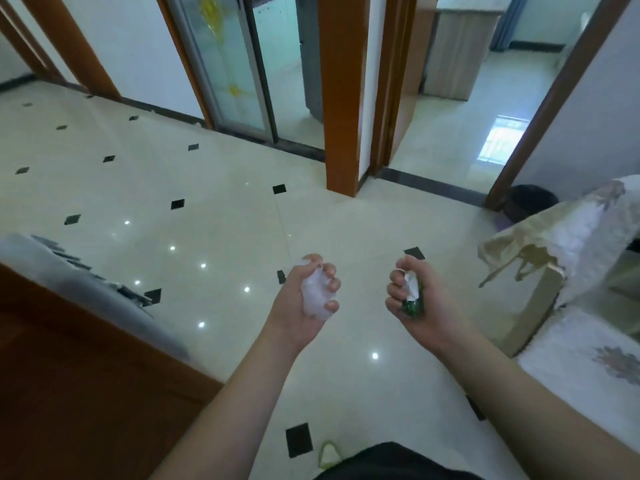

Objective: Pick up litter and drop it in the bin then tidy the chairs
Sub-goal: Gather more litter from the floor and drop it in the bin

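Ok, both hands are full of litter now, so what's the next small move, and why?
Probably carry both loads toward the dark bin, ahead on the right by the door frame. The left hand grips a crumpled white wad and the right hand grips a green and white wrapper, so neither can pick up more. The bin is partly hidden behind covered furniture.

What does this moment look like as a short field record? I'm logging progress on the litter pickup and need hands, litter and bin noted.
left hand: left hand grips a crumpled clear plastic wad
right hand: right hand grips a crumpled green and white wrapper
bin: dark bin on the floor ahead to the right, beside the doorway, partly hidden by a cloth-covered piece of furniture
litter status: both pieces in hand, not yet dropped
floor: glossy pale tile floor with small black diamonds
chairs: none clearly identifiable
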A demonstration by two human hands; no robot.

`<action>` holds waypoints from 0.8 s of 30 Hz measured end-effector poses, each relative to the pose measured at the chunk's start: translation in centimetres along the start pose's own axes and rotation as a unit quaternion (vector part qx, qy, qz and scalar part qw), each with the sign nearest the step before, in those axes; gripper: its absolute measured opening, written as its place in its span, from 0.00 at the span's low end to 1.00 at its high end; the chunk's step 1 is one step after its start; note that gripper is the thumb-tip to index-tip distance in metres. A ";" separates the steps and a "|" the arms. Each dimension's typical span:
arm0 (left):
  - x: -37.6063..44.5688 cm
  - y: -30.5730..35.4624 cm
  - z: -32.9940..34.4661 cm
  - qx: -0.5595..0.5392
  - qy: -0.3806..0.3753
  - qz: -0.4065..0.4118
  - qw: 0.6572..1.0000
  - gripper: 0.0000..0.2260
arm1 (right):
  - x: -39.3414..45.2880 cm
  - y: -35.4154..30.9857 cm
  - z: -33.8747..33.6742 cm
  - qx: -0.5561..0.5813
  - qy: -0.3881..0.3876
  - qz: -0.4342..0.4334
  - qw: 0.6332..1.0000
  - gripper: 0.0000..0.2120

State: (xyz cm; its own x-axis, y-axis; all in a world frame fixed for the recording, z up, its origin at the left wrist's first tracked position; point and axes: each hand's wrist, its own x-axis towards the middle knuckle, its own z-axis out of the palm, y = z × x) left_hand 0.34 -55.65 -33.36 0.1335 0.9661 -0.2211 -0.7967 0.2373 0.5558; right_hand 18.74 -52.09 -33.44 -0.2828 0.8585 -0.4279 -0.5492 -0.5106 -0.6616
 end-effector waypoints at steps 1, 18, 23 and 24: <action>1.8 0.6 0.2 0.008 -0.005 -0.009 1.000 0.23 | 1.1 -0.8 0.1 0.008 0.008 -0.004 1.000 0.06; 34.2 0.4 9.8 0.075 -0.035 -0.145 0.986 0.08 | 22.0 -19.3 -5.5 0.133 0.066 -0.104 0.984 0.07; 41.6 1.3 11.4 0.076 -0.033 -0.153 0.985 0.07 | 27.9 -24.2 -5.7 0.150 0.065 -0.109 0.980 0.09; 43.1 1.5 11.4 0.074 -0.033 -0.155 0.985 0.09 | 29.2 -24.9 -5.8 0.155 0.067 -0.112 0.979 0.09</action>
State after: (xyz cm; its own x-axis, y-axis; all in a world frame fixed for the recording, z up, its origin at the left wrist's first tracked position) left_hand 11.58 -12.48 -32.95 0.3990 0.8481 -0.3485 -0.6169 0.5295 0.5822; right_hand 28.70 -14.57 -33.05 -0.0332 0.9227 -0.3841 -0.8044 -0.2527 -0.5376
